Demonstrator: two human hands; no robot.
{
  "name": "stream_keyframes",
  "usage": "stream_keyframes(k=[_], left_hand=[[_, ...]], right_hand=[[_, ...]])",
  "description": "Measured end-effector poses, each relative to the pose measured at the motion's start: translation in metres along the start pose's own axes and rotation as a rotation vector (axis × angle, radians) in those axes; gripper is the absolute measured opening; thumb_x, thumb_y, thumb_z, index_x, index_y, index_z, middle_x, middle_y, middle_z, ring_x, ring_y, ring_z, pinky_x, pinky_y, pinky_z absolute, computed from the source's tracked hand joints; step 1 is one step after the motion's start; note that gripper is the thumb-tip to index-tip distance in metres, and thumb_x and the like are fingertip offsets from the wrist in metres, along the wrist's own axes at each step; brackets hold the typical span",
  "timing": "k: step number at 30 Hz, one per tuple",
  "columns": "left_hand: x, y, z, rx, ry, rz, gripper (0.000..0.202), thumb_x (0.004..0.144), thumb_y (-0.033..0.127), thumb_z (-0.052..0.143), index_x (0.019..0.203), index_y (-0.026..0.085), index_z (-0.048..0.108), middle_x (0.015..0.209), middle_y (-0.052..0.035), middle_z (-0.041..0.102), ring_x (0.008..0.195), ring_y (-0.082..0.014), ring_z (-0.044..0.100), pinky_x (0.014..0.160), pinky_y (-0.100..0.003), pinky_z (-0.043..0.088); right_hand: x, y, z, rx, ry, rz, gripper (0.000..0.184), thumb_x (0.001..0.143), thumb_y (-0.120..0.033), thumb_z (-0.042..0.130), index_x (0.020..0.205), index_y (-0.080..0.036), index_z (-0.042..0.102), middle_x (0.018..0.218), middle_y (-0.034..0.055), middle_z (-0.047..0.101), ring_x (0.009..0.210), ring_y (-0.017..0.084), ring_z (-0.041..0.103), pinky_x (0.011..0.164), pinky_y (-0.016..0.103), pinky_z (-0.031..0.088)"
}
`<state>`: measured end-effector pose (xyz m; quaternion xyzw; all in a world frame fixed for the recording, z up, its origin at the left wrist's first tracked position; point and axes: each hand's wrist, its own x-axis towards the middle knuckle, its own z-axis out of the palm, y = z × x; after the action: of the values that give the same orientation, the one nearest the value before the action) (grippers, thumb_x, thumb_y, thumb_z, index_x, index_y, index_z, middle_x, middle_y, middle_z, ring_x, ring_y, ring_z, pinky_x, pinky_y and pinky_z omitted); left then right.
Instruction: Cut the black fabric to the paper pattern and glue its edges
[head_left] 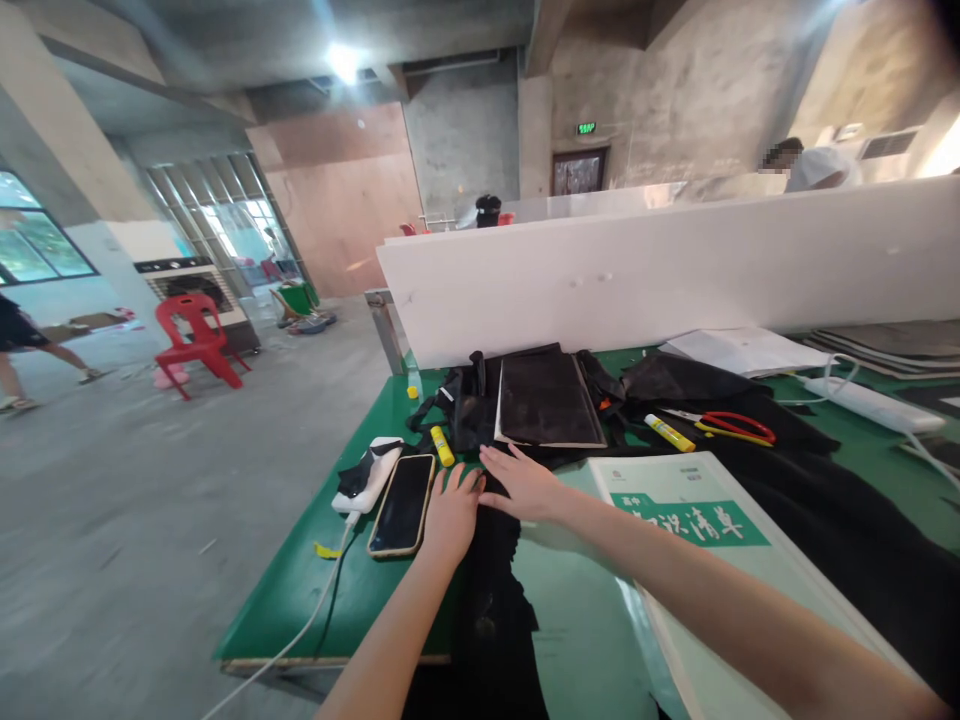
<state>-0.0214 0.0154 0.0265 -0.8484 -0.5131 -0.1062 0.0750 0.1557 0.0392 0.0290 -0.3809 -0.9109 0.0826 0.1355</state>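
Observation:
My left hand (450, 515) lies with its fingers spread on the edge of a black cloth (484, 600), beside a phone (403, 505) in a light case. My right hand (525, 485) reaches across from the right, fingers stretched out flat and the thumb apart, its fingertips close to my left hand's. Both hands press on the cloth, and neither holds anything that I can see. Under my right forearm lie an open pale green book cover (577, 630) and a thick green-and-white book (697, 500). A yellow glue stick (442, 446) lies just beyond my left fingers.
A dark-covered book (551, 400) lies farther back on the green table (300, 590). Red-handled scissors (735, 429) and another glue stick (670, 433) lie to the right. A white board (637, 270) stands along the back. A white cable (311, 615) hangs over the left edge, near a power strip (367, 475).

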Motion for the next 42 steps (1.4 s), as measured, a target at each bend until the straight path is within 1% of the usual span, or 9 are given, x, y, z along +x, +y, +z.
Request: stream_keyframes(k=[3,6,9,13,16,22,30,36,42], left_hand=[[0.0,-0.001,0.001,-0.022,0.002,0.012,0.04,0.087,0.011,0.039,0.123,0.022,0.054,0.128,-0.0041,0.058,0.123,-0.0266,0.041,0.105,-0.049,0.027],[0.002,-0.002,-0.002,-0.042,0.006,0.021,0.04,0.087,0.01,0.039,0.12,0.024,0.056,0.123,-0.0032,0.061,0.119,-0.0257,0.045,0.104,-0.048,0.029],[0.005,0.0,-0.006,-0.051,0.008,0.015,0.042,0.086,0.007,0.038,0.117,0.026,0.059,0.119,-0.0033,0.064,0.116,-0.025,0.047,0.101,-0.047,0.032],[0.006,0.001,-0.006,-0.057,-0.002,0.008,0.043,0.086,0.006,0.036,0.117,0.026,0.06,0.122,-0.0027,0.062,0.115,-0.0249,0.048,0.099,-0.046,0.034],[0.005,0.0,-0.002,-0.058,-0.004,-0.008,0.043,0.086,0.007,0.037,0.119,0.025,0.058,0.125,-0.0022,0.06,0.118,-0.0268,0.046,0.101,-0.048,0.032],[0.003,-0.012,0.007,-0.072,0.006,-0.006,0.041,0.087,0.009,0.038,0.113,0.028,0.062,0.115,-0.0005,0.066,0.117,-0.0266,0.046,0.101,-0.048,0.03],[0.003,-0.022,0.015,-0.095,0.055,-0.017,0.043,0.087,0.01,0.04,0.119,0.033,0.057,0.123,0.0077,0.061,0.109,-0.0219,0.05,0.098,-0.043,0.035],[0.004,-0.015,0.008,-0.024,0.042,0.01,0.04,0.088,0.009,0.037,0.112,0.028,0.062,0.106,-0.0005,0.069,0.113,-0.0261,0.048,0.101,-0.048,0.03],[0.011,-0.018,-0.001,0.035,-0.04,0.128,0.037,0.09,0.012,0.035,0.116,0.021,0.06,0.117,-0.0024,0.064,0.113,-0.0242,0.048,0.102,-0.045,0.03]], right_hand=[[-0.001,-0.002,0.001,0.032,0.002,-0.001,0.075,0.089,-0.06,0.032,0.141,-0.007,0.03,0.146,0.0182,0.029,0.137,0.025,0.023,0.113,0.044,0.015],[0.009,-0.006,-0.015,0.178,-0.026,0.051,0.061,0.089,-0.058,0.035,0.121,-0.01,0.054,0.128,0.0183,0.053,0.122,0.027,0.045,0.105,0.044,0.028],[0.037,-0.01,-0.045,0.565,0.326,0.187,0.042,0.089,-0.052,0.038,0.083,-0.017,0.059,0.079,0.0049,0.064,0.076,0.017,0.061,0.071,0.029,0.047],[0.079,-0.013,-0.057,0.952,0.703,0.387,0.043,0.088,-0.058,0.033,0.063,-0.022,0.033,0.05,-0.008,0.03,0.04,0.008,0.031,0.04,0.02,0.03],[0.091,-0.011,-0.026,0.927,0.648,0.481,0.044,0.091,-0.053,0.02,0.059,-0.023,0.026,0.045,-0.0083,0.022,0.037,0.009,0.026,0.038,0.021,0.026],[0.084,-0.001,0.036,0.706,0.507,0.545,0.039,0.085,-0.034,0.046,0.05,-0.02,0.04,0.049,-0.0006,0.042,0.05,0.011,0.042,0.049,0.022,0.031],[0.104,0.009,0.021,0.604,0.399,0.562,0.046,0.094,-0.033,0.025,0.062,-0.015,0.054,0.052,-0.0006,0.048,0.048,0.011,0.044,0.048,0.021,0.032],[0.086,0.0,0.031,0.558,0.274,0.463,0.036,0.088,-0.028,0.044,0.057,-0.015,0.057,0.057,0.0031,0.057,0.056,0.013,0.05,0.055,0.023,0.033],[0.075,0.014,0.02,0.58,0.298,0.509,0.039,0.087,-0.022,0.042,0.05,-0.016,0.047,0.05,-0.0002,0.046,0.054,0.011,0.043,0.054,0.023,0.029]])
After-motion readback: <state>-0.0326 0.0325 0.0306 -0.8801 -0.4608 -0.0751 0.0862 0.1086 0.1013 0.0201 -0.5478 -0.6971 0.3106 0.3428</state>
